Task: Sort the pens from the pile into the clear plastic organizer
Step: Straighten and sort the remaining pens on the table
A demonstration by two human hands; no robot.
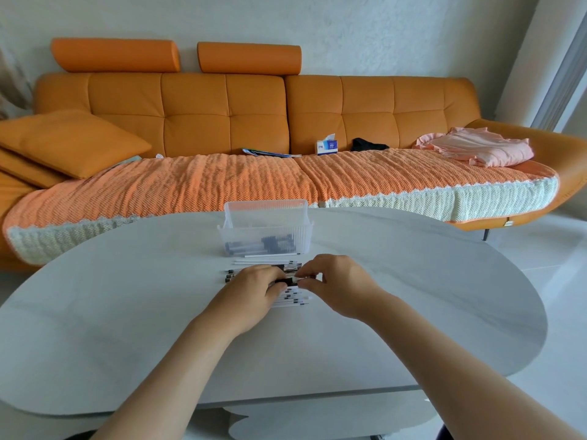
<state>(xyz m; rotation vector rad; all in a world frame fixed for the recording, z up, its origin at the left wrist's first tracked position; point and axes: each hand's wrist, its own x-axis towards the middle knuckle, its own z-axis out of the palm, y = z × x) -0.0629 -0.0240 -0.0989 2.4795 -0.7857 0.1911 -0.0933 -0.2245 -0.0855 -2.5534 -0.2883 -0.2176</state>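
Bare forearms reached up from the bottom edge over a pale grey oval table (127, 312) and met above a pile of black and white pens (293, 300) at its middle. On the left, the left hand (254, 290) lay palm down over the pile, its fingers curled round the left part of a dark-barrelled pen (287, 282). On the right, the right hand (336, 281) pinched the other end of that pen between thumb and forefinger, the other fingers loosely bent above it. The dark-barrelled pen ran sideways between the two hands, low over the pile; whether it touched the pens beneath could not be told.

Beyond the hands, near the table's far edge, stood a clear ribbed plastic organizer (298, 217) with a tall back section and a lower front one, several dark pens lying in its bottom. A single white pen (270, 256) lay just in front of it, apart from the pile.

Behind the table ran a long orange leather sofa (222, 106). At its left end were stacked orange cushions (70, 141); an orange knitted throw with a white border (222, 182) covered the seat. Along the back of the seat, from left to right, lay a blue booklet (266, 153), a blue and white tissue box (326, 147), a small black item (368, 144) too crumpled to make out, and a folded pink cloth (476, 147)
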